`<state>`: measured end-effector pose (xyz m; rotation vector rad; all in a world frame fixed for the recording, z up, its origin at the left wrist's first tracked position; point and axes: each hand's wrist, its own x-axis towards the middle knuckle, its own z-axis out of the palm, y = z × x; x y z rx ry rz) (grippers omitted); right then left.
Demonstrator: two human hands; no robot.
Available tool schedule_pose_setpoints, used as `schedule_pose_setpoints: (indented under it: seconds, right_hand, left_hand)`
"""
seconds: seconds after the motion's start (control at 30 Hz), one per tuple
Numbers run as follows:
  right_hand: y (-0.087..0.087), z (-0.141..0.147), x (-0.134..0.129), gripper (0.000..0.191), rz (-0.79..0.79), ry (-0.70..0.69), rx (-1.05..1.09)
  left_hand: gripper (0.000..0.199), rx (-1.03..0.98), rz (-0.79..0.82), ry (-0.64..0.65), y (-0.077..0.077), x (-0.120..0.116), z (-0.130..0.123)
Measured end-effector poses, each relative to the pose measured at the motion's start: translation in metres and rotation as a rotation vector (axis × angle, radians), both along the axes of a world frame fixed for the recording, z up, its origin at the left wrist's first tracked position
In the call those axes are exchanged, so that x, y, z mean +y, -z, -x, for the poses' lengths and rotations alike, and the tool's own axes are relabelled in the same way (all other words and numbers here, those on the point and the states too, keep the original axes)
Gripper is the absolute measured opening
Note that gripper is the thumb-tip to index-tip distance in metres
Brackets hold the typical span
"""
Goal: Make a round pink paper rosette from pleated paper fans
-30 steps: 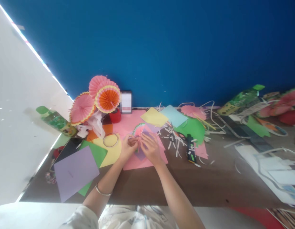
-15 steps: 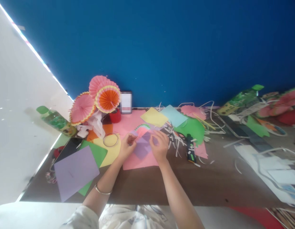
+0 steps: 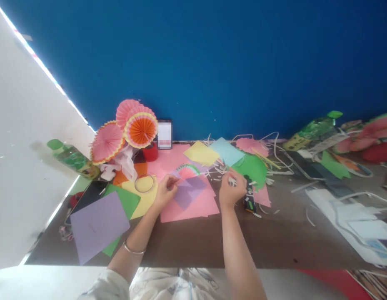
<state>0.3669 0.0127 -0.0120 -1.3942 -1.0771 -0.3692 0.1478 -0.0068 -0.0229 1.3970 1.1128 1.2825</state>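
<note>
My left hand (image 3: 167, 189) is pinched at the lower left edge of a small pleated paper fan (image 3: 187, 172), pink with a green and white rim. The fan rests over a purple sheet (image 3: 188, 192) on pink paper (image 3: 188, 210). Farther right, my right hand (image 3: 232, 187) is closed beside white paper scraps (image 3: 216, 171) and a green paper piece (image 3: 252, 168). What its fingers hold, if anything, is too small to make out. A yellow sheet (image 3: 201, 153) and a light blue sheet (image 3: 227, 152) lie behind the fan.
Paper rosettes (image 3: 141, 128) stand above a red cup (image 3: 150, 152) at the back left, near a phone (image 3: 164, 134) and a green bottle (image 3: 71, 158). A metal ring (image 3: 144, 183) lies on yellow paper. Cables and another bottle (image 3: 315, 130) are at right.
My right hand has moved right, away from the fan and my left hand, toward the scraps. More of the fan and pink paper shows. My left hand has stayed nearly in place.
</note>
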Motion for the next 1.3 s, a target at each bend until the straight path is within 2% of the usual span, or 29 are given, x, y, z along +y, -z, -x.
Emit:
schedule_pose_setpoints:
  seconds: [0.13, 0.27, 0.33, 0.43, 0.5, 0.53, 0.6, 0.67, 0.73, 0.8, 0.87, 1.0, 1.07, 1.13, 1.2, 1.3]
  right_hand:
    - [0.000, -0.006, 0.000, 0.013, 0.071, 0.063, 0.083]
    - [0.004, -0.011, 0.000, 0.018, 0.168, 0.074, 0.183]
    - [0.007, -0.012, 0.001, 0.023, 0.216, 0.062, 0.180]
    - [0.011, -0.007, 0.003, 0.042, 0.275, 0.046, 0.133]
    - [0.010, 0.001, 0.002, 0.046, 0.295, -0.017, 0.148]
    - [0.009, 0.007, 0.000, 0.043, 0.314, -0.094, 0.183]
    - [0.004, 0.020, -0.003, 0.031, 0.417, -0.364, 0.288]
    - [-0.001, 0.033, -0.008, 0.032, 0.625, -0.722, 0.384]
    - [-0.006, 0.045, -0.013, 0.036, 0.847, -1.013, 0.455]
    - [-0.008, 0.056, -0.018, 0.033, 0.966, -1.182, 0.531]
    - [-0.008, 0.064, -0.021, 0.031, 0.966, -1.230, 0.668]
    - [-0.004, 0.071, -0.023, 0.040, 0.818, -1.181, 1.073]
    - [-0.003, 0.072, -0.023, 0.041, 0.807, -1.238, 1.154]
    - [-0.002, 0.074, -0.023, 0.040, 0.822, -1.315, 1.109]
    - [-0.002, 0.076, -0.024, 0.039, 0.786, -1.335, 0.999]
    - [-0.003, 0.078, -0.025, 0.034, 0.720, -1.199, 0.786]
  left_hand:
    - [0.021, 0.024, -0.001, 0.035, 0.000, 0.000, 0.001]
    - [0.015, -0.026, 0.041, 0.013, -0.005, -0.001, 0.001]
    - [0.013, -0.102, 0.091, 0.009, -0.010, -0.003, 0.001]
    - [0.016, -0.264, 0.173, 0.011, -0.016, -0.004, 0.002]
    - [0.018, -0.374, 0.242, 0.002, -0.016, -0.003, 0.003]
    - [0.020, -0.439, 0.282, 0.002, -0.016, -0.003, 0.003]
    - [0.023, -0.600, 0.370, 0.032, -0.013, -0.001, 0.003]
    - [0.024, -0.780, 0.457, 0.084, -0.010, 0.001, 0.004]
    - [0.022, -0.933, 0.524, 0.121, -0.008, 0.002, 0.005]
    - [0.021, -1.053, 0.560, 0.133, -0.007, 0.004, 0.007]
    - [0.021, -1.157, 0.578, 0.133, -0.009, 0.005, 0.009]
    - [0.028, -1.331, 0.648, 0.087, -0.015, 0.007, 0.011]
    - [0.033, -1.389, 0.716, 0.075, -0.018, 0.006, 0.012]
    - [0.036, -1.440, 0.781, 0.100, -0.020, 0.003, 0.012]
    - [0.043, -1.478, 0.816, 0.154, -0.018, 0.000, 0.012]
    - [0.059, -1.482, 0.832, 0.253, -0.011, -0.004, 0.013]
